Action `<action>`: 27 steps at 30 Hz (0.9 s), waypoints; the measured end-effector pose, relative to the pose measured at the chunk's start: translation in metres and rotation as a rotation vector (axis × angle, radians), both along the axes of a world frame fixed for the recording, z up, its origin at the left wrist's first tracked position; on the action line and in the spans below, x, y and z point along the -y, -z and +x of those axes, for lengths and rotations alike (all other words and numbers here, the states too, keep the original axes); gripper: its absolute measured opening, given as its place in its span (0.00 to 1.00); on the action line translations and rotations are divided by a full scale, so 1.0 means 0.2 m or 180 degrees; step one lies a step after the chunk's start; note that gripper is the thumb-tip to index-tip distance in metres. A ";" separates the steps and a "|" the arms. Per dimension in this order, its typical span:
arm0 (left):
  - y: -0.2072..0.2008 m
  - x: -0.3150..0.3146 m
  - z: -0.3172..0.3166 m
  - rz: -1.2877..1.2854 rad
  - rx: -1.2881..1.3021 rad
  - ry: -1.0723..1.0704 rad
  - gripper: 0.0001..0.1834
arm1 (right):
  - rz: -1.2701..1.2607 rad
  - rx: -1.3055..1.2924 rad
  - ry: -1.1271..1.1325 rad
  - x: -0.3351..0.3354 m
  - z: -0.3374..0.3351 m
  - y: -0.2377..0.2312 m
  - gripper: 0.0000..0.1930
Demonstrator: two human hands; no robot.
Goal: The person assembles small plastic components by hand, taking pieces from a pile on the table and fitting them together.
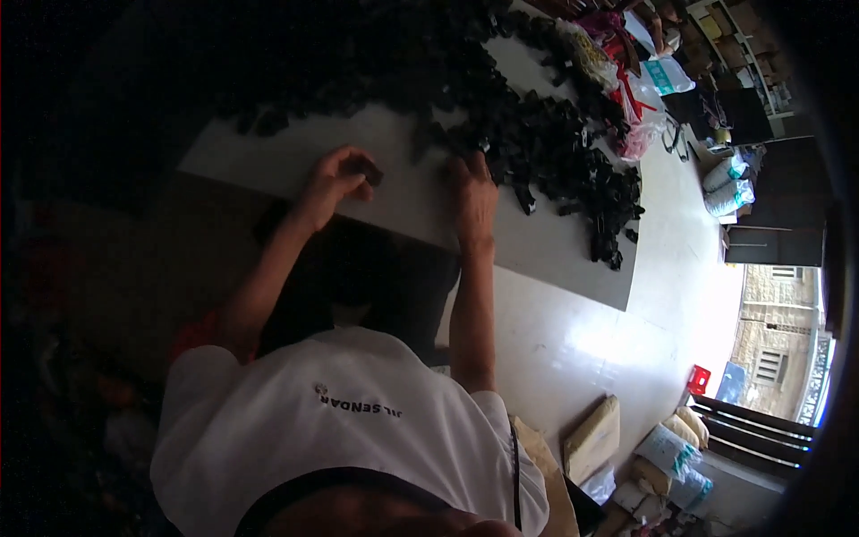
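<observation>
Over the near edge of the pale table (582, 259), my left hand (335, 183) is curled, with a small dark piece (372, 173) at its fingertips. What kind of piece it is, I cannot make out. My right hand (474, 199) reaches to the near edge of a wide heap of small black pieces (546, 143). Its fingers are bent down and pressed together against the tabletop; their tips, and whatever they grip, are lost in shadow. The black pieces look glossy and strap-like or clip-like, spread in a loose mound toward the far side.
Beyond the heap lie coloured plastic bags (640, 139) and, farther off, another person's arm (664, 40). White sacks (729, 188) stand by the far right wall. Cartons (592, 438) and more sacks (667, 452) sit on the floor at right, near a red plastic stool (700, 379) and a bright doorway.
</observation>
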State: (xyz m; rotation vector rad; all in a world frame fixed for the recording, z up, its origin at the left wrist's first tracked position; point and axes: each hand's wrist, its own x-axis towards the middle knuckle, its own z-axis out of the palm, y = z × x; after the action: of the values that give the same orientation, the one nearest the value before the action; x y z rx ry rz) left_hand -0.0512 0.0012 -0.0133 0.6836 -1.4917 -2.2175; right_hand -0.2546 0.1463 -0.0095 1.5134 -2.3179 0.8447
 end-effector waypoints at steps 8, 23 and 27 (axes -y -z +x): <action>0.03 -0.06 -0.02 -0.0372 -0.0291 0.0321 0.16 | -0.0381 0.1408 -0.0855 0.05 0.24 -0.06 0.13; 0.04 -0.12 0.02 0.0064 -0.0013 0.0191 0.13 | 0.0201 0.1165 -0.1183 -0.02 0.43 -0.11 0.12; -0.02 -0.17 0.00 0.0069 -0.0255 0.0050 0.11 | -0.0246 0.1998 -0.1022 -0.04 0.40 -0.05 0.09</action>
State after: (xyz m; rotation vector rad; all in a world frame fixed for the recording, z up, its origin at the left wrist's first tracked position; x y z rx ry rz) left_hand -0.0504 0.0347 -0.0084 0.5846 -1.4406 -2.2484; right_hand -0.1737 0.1534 -0.0004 1.8091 -2.4132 1.6787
